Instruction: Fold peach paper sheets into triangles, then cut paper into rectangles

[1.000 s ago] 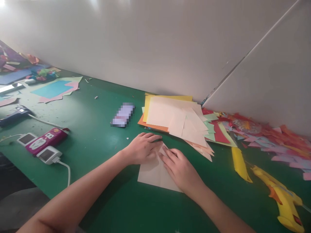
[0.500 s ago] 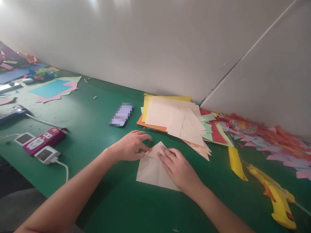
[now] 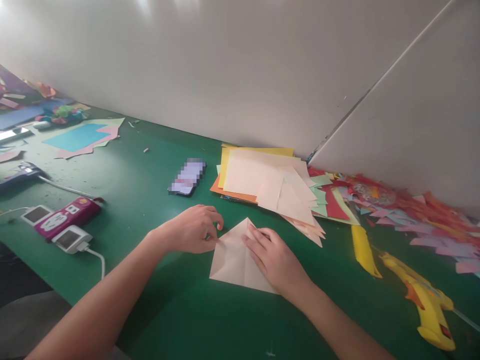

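Both forearms (image 3: 120,292) and the fingers (image 3: 257,246) are bare.

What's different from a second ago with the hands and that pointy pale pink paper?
The bare left hand moved left, off the top of the creased, pale pink paper sheet, to its left edge, uncovering the pointed tip. Whether its fingertips still touch is unclear. The bare right hand stayed resting on the paper's right side; the yellow plastic glue gun stayed put.

A yellow glue gun (image 3: 428,306) and magenta power strip (image 3: 69,216) lie well apart.
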Tool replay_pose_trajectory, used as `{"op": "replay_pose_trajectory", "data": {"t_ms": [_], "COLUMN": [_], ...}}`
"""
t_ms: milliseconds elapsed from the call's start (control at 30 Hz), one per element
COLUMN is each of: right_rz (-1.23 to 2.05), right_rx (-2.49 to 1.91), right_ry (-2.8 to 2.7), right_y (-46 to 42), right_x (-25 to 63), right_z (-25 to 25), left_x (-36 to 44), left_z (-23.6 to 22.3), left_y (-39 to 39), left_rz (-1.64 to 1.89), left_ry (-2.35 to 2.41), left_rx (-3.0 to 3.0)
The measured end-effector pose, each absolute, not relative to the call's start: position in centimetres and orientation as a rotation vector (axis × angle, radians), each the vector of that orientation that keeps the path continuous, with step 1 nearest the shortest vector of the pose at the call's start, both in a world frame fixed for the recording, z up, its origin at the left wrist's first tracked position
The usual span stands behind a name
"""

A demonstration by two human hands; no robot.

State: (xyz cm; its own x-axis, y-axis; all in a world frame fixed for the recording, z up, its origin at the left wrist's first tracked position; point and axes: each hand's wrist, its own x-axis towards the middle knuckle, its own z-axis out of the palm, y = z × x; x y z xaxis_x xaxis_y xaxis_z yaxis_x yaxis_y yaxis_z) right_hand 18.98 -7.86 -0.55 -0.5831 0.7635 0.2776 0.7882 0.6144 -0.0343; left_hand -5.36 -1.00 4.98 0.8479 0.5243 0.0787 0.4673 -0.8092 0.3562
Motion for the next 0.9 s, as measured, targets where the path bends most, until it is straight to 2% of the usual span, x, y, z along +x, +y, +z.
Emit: {"op": "replay_pose_trajectory", "data": {"t_ms": [367,600,767,900], "right_rz": [-0.056,0.105,0.334,0.388], "right_rx": [-1.288,-1.288,-1.348,-1.425], "right_ry": [-2.569,-2.381,-2.178,-2.121], "right_y": [-7.9,-8.1,-7.7,-7.4], "right_x": [19.2,19.4,20.0,20.3], "right_z": [-0.3,-1.2,-1.4,-0.8], "left_x": [-1.2,-1.4,-1.7,-1.9], "left_z": [0.7,-0.1,0.2,0.5], "left_y": [-1.0,-1.5,-1.4,-0.9], "left_rz": [0.583,0.490,0.444,0.496], "left_ry": [0.596,0.768,0.722,0.707], "left_rx": [2.567,2.649,2.652,2.619]}}
